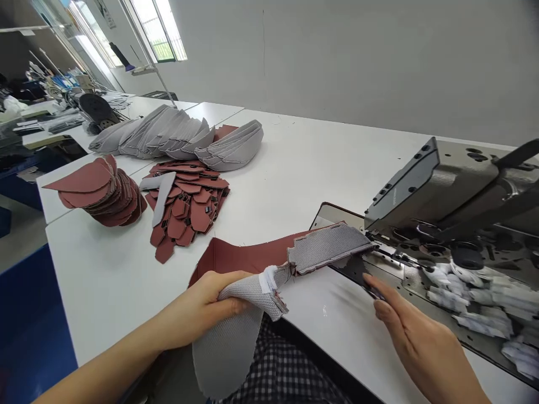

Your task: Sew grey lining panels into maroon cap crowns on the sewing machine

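Note:
My left hand [210,306] is closed on a grey mesh fabric piece [242,325] with a dark red backing. The piece runs rightward to the sewing machine [455,191], where its far end [328,247] lies at the needle area. My right hand [415,331] rests near the machine bed with fingers stretched toward a small dark piece [357,269]; its fingertips seem to touch a thin dark tool or edge there. The fabric's lower end hangs over the table edge above my checked clothing [286,370].
On the white table [295,168] lie a pile of dark red cut pieces [187,202], a second red stack [101,191] and a row of grey curved pieces [177,134]. White scraps [475,297] sit on the machine bed. Other workstations stand far left.

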Tool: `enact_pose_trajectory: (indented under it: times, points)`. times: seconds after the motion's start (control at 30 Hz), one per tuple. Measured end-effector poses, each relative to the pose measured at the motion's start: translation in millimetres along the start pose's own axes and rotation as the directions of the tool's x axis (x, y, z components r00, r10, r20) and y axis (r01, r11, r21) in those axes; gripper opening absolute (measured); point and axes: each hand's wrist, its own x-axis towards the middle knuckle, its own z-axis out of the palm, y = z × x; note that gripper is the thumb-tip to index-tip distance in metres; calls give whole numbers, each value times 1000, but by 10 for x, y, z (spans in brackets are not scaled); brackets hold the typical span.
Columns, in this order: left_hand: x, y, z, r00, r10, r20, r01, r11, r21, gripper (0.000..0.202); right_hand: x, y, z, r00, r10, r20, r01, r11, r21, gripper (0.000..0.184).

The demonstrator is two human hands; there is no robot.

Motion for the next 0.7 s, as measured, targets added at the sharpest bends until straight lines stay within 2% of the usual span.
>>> enact_pose_trajectory:
  times: [0.13, 0.3, 0.43, 0.57, 0.63, 0.7]
  points:
    - [-1, 1, 0, 1000, 12, -2, -12, 1000, -11, 23, 290, -187, 137, 998, -6, -64, 4, 999, -36, 46]
    - [6, -7, -6, 1000, 25, -1, -25, 1000, -18, 27, 392, -295, 205, 995, -63, -74, 59, 997, -48, 47]
    - [48, -82, -45, 1000, -8, 3, 8, 998, -59, 24, 338, -398, 124, 979, -117, -165, 109, 992, -60, 40]
    - [115, -132, -91, 999, -9, -40, 5, 995, -101, 24, 217, -496, 105, 960, -232, -159, 227, 973, -47, 33]
    - [62, -87, -172, 996, 26, -84, -31, 998, -54, 24, 106, -424, 136, 966, -227, -123, 226, 974, -25, 33]
    - [-135, 18, -346, 981, 52, -185, -58, 998, -26, 26, -18, -246, 182, 980, -181, -80, 179, 983, -25, 36]
